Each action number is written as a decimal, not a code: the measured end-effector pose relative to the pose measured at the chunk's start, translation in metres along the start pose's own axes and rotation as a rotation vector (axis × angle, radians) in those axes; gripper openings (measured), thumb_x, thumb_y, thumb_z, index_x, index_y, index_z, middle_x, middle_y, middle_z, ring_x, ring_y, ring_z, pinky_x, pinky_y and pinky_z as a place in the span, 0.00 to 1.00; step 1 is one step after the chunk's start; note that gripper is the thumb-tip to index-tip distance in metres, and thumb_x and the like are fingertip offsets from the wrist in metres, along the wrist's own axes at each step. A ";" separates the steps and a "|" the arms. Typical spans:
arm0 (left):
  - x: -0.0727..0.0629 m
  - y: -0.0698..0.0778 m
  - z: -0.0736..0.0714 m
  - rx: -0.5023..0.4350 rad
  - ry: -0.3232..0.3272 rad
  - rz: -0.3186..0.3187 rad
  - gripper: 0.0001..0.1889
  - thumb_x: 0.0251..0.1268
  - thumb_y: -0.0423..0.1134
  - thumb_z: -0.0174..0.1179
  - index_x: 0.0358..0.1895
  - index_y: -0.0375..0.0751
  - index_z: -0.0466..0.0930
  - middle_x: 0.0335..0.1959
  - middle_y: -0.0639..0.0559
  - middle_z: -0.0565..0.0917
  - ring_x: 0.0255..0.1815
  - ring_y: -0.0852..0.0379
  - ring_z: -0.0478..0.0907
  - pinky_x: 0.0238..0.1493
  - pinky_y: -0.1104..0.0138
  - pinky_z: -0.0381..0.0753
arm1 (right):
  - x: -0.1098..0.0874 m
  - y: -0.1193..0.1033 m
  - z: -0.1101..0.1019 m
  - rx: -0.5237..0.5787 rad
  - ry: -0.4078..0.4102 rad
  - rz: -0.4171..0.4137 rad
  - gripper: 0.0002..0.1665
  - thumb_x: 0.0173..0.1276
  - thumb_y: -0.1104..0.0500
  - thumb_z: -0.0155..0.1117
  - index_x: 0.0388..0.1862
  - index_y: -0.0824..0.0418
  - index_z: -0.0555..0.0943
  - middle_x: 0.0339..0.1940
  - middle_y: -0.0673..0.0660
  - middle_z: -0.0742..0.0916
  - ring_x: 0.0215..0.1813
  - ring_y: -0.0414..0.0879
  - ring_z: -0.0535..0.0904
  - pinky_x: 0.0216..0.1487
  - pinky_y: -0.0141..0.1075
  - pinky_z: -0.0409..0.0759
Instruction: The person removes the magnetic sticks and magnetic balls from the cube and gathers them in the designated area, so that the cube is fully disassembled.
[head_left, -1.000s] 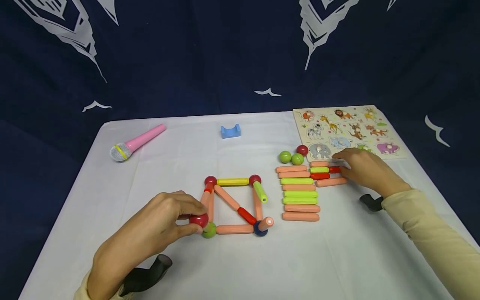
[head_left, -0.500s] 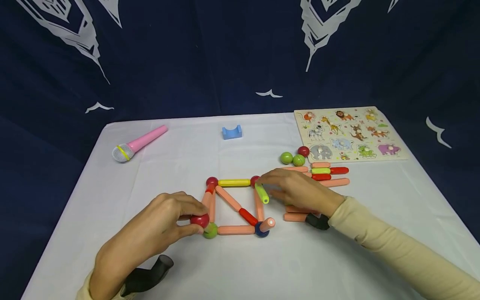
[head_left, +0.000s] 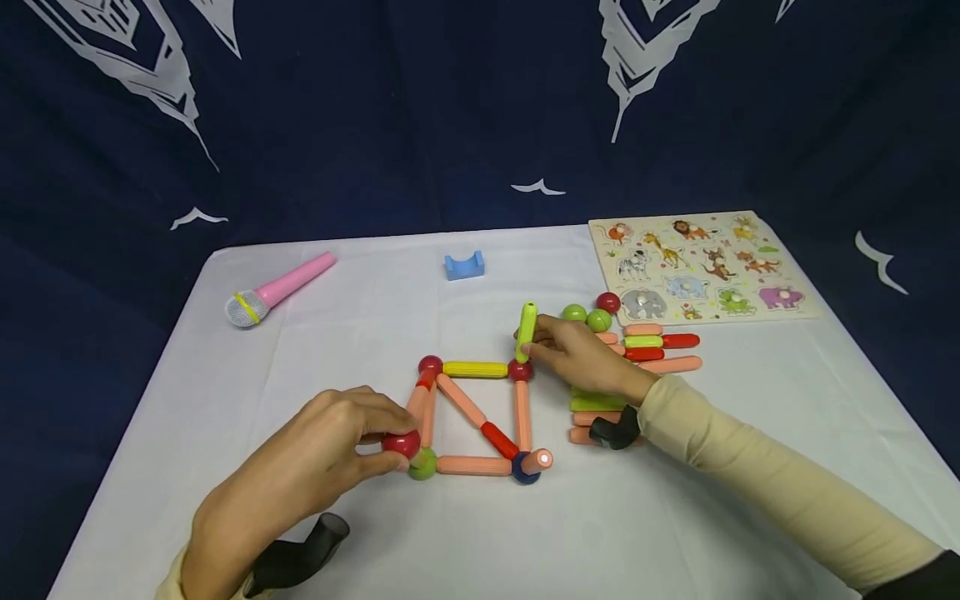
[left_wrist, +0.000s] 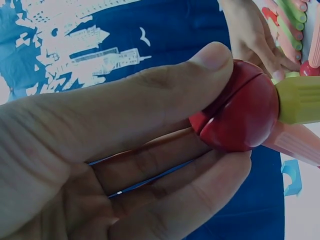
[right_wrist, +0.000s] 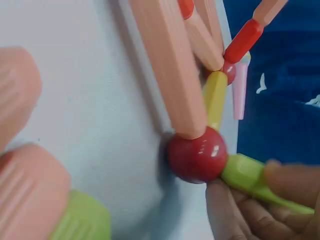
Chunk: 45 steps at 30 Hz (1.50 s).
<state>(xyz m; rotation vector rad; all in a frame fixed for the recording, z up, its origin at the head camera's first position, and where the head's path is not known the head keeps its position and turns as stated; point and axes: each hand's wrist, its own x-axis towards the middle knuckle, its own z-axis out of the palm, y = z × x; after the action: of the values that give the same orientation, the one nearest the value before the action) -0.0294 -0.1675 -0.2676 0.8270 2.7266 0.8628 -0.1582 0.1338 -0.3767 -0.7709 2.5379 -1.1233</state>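
Here's the green stick (head_left: 527, 332), pinched in the right hand (head_left: 585, 357), its lower end touching the corner ball (head_left: 520, 371)! A yellow stick (head_left: 476, 370) reaches left from that ball. Nearer, the left hand (head_left: 330, 442) pinches a red ball (head_left: 401, 444) near a green ball (head_left: 423, 465). Out on the desk (head_left: 375, 308): puzzle (head_left: 712, 287) at right, blue block (head_left: 464, 267) mid-back, microphone (head_left: 288, 283) at left.

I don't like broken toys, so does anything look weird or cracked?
Maybe one thing: the red ball in the person's left hand has a dark line across it, like a crack. It could just be a seam; I can't tell. Nothing looks spilled.
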 end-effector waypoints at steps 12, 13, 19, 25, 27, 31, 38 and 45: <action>0.000 0.000 0.001 0.033 0.000 0.040 0.14 0.52 0.34 0.74 0.44 0.45 0.89 0.41 0.63 0.86 0.44 0.63 0.81 0.47 0.64 0.82 | -0.017 -0.007 -0.014 -0.259 0.067 -0.071 0.21 0.70 0.61 0.65 0.60 0.66 0.76 0.46 0.56 0.84 0.42 0.45 0.78 0.43 0.38 0.83; 0.000 0.000 0.001 0.039 0.001 0.044 0.13 0.52 0.34 0.74 0.43 0.45 0.89 0.41 0.63 0.86 0.44 0.63 0.81 0.48 0.63 0.82 | -0.021 -0.005 -0.019 -0.258 0.074 -0.078 0.21 0.69 0.61 0.66 0.59 0.65 0.78 0.47 0.56 0.85 0.43 0.45 0.80 0.44 0.39 0.83; 0.000 0.000 0.001 0.042 0.003 0.048 0.14 0.52 0.34 0.74 0.44 0.45 0.89 0.41 0.63 0.86 0.43 0.63 0.81 0.46 0.64 0.82 | -0.058 0.017 -0.060 -0.317 0.127 -0.113 0.17 0.62 0.64 0.72 0.51 0.57 0.84 0.47 0.51 0.87 0.46 0.45 0.82 0.44 0.43 0.83; 0.001 0.000 0.000 0.031 0.003 0.045 0.14 0.51 0.34 0.75 0.44 0.44 0.89 0.41 0.62 0.86 0.43 0.63 0.81 0.46 0.65 0.82 | -0.104 0.044 -0.097 -0.453 0.071 -0.040 0.20 0.55 0.65 0.77 0.48 0.54 0.87 0.47 0.48 0.86 0.50 0.47 0.81 0.49 0.48 0.82; 0.001 0.000 0.001 0.031 0.004 0.043 0.14 0.51 0.34 0.75 0.43 0.44 0.89 0.41 0.62 0.86 0.43 0.63 0.81 0.45 0.65 0.82 | -0.115 0.051 -0.105 -0.495 0.034 0.032 0.19 0.55 0.65 0.77 0.47 0.55 0.88 0.45 0.50 0.87 0.49 0.49 0.82 0.50 0.50 0.81; 0.001 0.000 0.001 0.036 0.001 0.037 0.14 0.51 0.35 0.75 0.43 0.45 0.89 0.41 0.62 0.86 0.43 0.63 0.81 0.45 0.65 0.82 | -0.127 0.066 -0.111 -0.529 -0.011 0.158 0.18 0.54 0.64 0.78 0.46 0.57 0.88 0.42 0.51 0.87 0.47 0.50 0.81 0.50 0.53 0.80; 0.001 0.000 0.003 0.032 0.007 0.036 0.13 0.51 0.34 0.75 0.42 0.45 0.89 0.41 0.62 0.86 0.44 0.62 0.81 0.46 0.64 0.82 | -0.129 0.081 -0.097 -0.587 0.022 0.223 0.16 0.54 0.63 0.78 0.41 0.57 0.85 0.40 0.52 0.87 0.45 0.50 0.81 0.50 0.55 0.80; 0.001 0.001 0.003 0.039 -0.002 0.030 0.12 0.51 0.34 0.75 0.41 0.48 0.89 0.40 0.64 0.85 0.43 0.64 0.80 0.47 0.62 0.82 | -0.127 0.072 -0.086 -0.642 0.118 0.107 0.13 0.53 0.62 0.79 0.37 0.56 0.85 0.39 0.52 0.86 0.43 0.51 0.81 0.46 0.54 0.81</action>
<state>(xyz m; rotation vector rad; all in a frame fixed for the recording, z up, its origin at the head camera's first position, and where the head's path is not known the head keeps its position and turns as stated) -0.0291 -0.1646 -0.2688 0.8785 2.7445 0.8167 -0.1171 0.2979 -0.3702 -0.6988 3.0281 -0.3091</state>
